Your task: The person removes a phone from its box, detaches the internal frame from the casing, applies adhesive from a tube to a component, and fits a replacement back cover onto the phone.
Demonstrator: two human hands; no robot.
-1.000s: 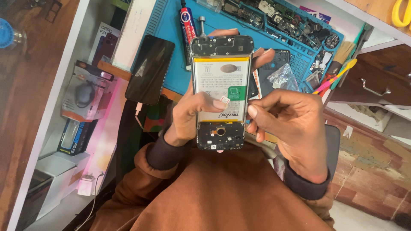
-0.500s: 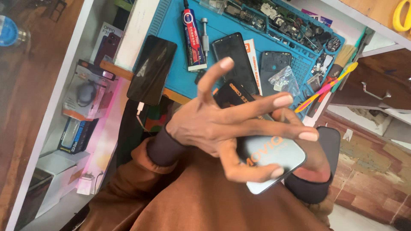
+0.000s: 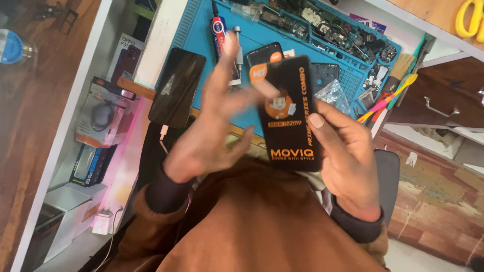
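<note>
Right hand grips a flat black phone-sized panel with orange print, thumb laid across the panel's right edge and remaining fingers behind it, out of view. Panel is held upright and slightly tilted, above the lap and in front of a blue work mat. Left hand is motion-blurred, fingers spread and raised, holding nothing; one fingertip reaches the panel's upper left corner, though the blur prevents confirming contact. Beyond the grip, partly hidden by the panel's top edge, a second dark phone lies on the mat. Left of the grip, past the open hand, a black phone with a cable at its lower end rests across the mat's edge. Above the left hand's fingertips a red and blue glue tube lies on the mat. Right of the grip lie a dark back cover, a small clear bag and coloured plastic tools. Below the grip, brown sleeves cover both wrists.
</note>
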